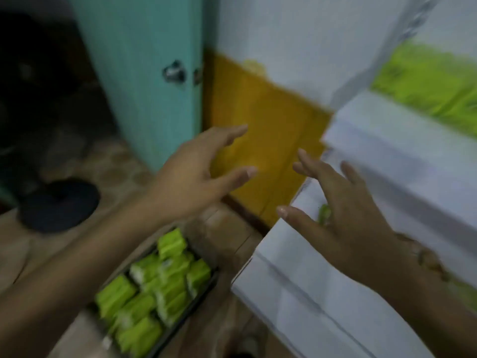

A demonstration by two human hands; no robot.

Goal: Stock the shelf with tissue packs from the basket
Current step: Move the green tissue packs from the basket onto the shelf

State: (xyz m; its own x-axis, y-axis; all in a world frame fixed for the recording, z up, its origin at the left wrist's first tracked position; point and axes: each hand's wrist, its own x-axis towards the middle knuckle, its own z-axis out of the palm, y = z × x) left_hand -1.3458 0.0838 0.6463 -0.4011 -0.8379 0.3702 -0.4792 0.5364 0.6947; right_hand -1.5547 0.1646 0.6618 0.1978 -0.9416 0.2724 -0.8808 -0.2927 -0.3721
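Both hands are seen empty between a drop-off and a pick-up, so the step in hand is judged to be the return to the basket for more stock. The left hand is held wide at mid-frame, its fingers spread and loosely bent, with nothing in it. The right hand is spread flat at right of centre over the white shelf, its fingers straight, and nothing is seen gripped. A small green patch shows by its fingers, too blurred to be named. The tissue packs are found in the basket at the lower centre of the frame, green and closely packed, below the left forearm. More green stock is seen on the shelf in the upper right. For the next move, a downward reach into the basket is called for, then a grip round one pack or several and a lift to the right. The front edges of the shelf boards jut towards lower centre, just beside the basket, and are to be cleared on the lift. Open room is offered at mid-frame before the yellow wall. A teal door stands at upper left, and a dark round object lies at left, well apart from the basket.
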